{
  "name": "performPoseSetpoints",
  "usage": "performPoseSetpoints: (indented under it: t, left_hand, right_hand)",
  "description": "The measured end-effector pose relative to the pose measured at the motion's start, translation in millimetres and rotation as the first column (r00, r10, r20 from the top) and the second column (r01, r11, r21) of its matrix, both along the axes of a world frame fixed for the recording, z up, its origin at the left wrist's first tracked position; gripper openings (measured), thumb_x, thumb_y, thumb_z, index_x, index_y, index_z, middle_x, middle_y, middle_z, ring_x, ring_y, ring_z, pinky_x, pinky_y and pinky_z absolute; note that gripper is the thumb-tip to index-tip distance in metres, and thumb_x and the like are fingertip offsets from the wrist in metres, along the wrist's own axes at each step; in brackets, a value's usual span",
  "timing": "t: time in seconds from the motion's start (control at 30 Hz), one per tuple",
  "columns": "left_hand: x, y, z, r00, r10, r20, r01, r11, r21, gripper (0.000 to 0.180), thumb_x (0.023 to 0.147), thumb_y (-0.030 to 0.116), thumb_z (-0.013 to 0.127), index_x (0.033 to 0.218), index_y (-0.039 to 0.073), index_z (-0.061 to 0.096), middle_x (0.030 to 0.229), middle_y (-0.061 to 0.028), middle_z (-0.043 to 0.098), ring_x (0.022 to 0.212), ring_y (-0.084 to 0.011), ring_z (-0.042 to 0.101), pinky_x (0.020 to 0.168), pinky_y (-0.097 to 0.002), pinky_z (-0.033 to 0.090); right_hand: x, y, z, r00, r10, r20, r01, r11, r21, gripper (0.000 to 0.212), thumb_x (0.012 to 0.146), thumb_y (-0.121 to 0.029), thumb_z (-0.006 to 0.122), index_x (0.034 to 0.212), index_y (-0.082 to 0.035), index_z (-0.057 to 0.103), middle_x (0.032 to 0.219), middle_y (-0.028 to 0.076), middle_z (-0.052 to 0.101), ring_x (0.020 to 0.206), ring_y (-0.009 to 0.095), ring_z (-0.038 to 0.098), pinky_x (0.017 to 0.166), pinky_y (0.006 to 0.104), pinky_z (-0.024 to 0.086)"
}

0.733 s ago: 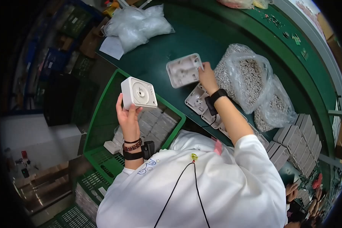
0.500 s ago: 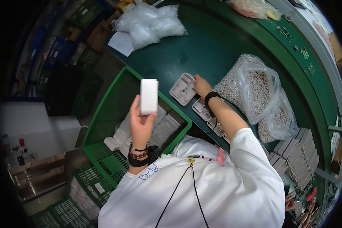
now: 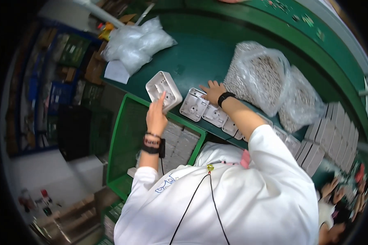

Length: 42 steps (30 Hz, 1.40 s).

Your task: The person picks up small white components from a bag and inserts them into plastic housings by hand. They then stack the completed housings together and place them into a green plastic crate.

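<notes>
My left hand (image 3: pixel 156 118) grips a white plastic housing (image 3: pixel 176 94) and holds it up near the table edge, its hollow inside facing me. A finger reaches over the rim into the housing. My right hand (image 3: pixel 213 91) has its fingers spread at the top edge of another open housing (image 3: pixel 193 107), the leftmost in a row on the green table; nothing shows in its grasp. The adjoining housing (image 3: pixel 215 116) lies just right of it, with several more along the table's front edge, partly hidden by my right forearm.
A green crate (image 3: pixel 117 141) with white boxes inside stands below the table edge. Bags of small pale pieces (image 3: pixel 257 77) lie beyond my right arm. A clear bag (image 3: pixel 137 45) sits far left, and stacked grey-white housings (image 3: pixel 331 132) stand at right. Other people's hands show lower right.
My left hand has moved up toward the table and turned its housing from a closed white side to the open inside. My right hand's fingers have spread, and its housing now stands against the row.
</notes>
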<state>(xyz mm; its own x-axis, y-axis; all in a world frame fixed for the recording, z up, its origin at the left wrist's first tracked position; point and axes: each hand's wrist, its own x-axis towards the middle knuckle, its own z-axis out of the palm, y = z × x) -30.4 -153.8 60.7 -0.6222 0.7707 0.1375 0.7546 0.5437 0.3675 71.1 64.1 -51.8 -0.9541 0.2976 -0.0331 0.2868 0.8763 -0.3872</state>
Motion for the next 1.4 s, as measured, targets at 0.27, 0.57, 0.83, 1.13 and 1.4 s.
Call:
performPoseSetpoints:
  t: [0.27,0.57,0.83,1.13,1.4]
  left_hand:
    - [-105.4,20.1,-75.1,0.906,-0.397,-0.147,0.232,0.756,-0.613,0.053,0.064,-0.003,0.056,0.108,0.026,0.051,0.095,-0.0041,0.057,0.094,-0.0233,0.053,0.07,-0.0376,0.045]
    - [-119.0,107.8,-72.0,0.844,-0.516,-0.146,0.391,0.779,-0.491,0.04,0.068,-0.005,0.05,0.1,0.019,0.054,0.095,-0.0068,0.057,0.093,-0.0282,0.053,0.074,-0.0383,0.045]
    - [-57.4,215.8,-89.5,0.723,-0.655,-0.219,0.559,0.741,-0.372,0.026,0.073,0.005,0.047,0.095,0.016,0.057,0.09,-0.0061,0.055,0.092,-0.0259,0.053,0.074,-0.0362,0.045]
    - [-48.9,174.5,-107.7,0.789,-0.55,-0.275,0.511,0.835,-0.203,0.045,0.071,0.012,0.052,0.114,0.025,0.051,0.118,-0.0089,0.043,0.109,-0.0263,0.041,0.086,-0.0419,0.036]
    - [-10.5,5.5,-36.9,0.98,0.196,-0.034,-0.162,0.885,0.437,0.036,0.073,0.008,0.057,0.108,0.014,0.053,0.113,-0.012,0.045,0.104,-0.0305,0.043,0.087,-0.0411,0.036]
  right_hand:
    - [151.7,-1.6,71.3,0.98,-0.151,-0.131,0.064,0.86,-0.506,0.03,0.08,-0.019,0.055,0.107,-0.006,0.055,0.097,0.014,0.052,0.09,0.029,0.052,0.078,0.0351,0.042]
    - [290.7,-31.0,107.5,0.61,-0.777,0.155,0.75,0.504,-0.428,0.026,0.078,-0.012,0.054,0.103,-0.004,0.056,0.09,0.014,0.056,0.08,0.029,0.056,0.069,0.0342,0.045]
    - [277.0,-62.9,106.7,0.852,-0.488,0.192,0.515,0.846,-0.134,0.026,0.075,-0.019,0.058,0.1,-0.012,0.058,0.084,0.012,0.055,0.078,0.029,0.056,0.066,0.0385,0.046]
    - [233.3,-66.2,107.8,0.945,-0.19,0.267,0.214,0.975,-0.063,0.028,0.075,-0.017,0.058,0.102,-0.011,0.056,0.086,0.009,0.053,0.078,0.027,0.054,0.066,0.0378,0.044]
    - [82.5,-121.7,113.9,0.885,0.458,-0.087,-0.465,0.855,-0.23,0.025,0.074,-0.011,0.059,0.099,-0.007,0.056,0.086,0.009,0.052,0.08,0.027,0.051,0.067,0.0386,0.04]
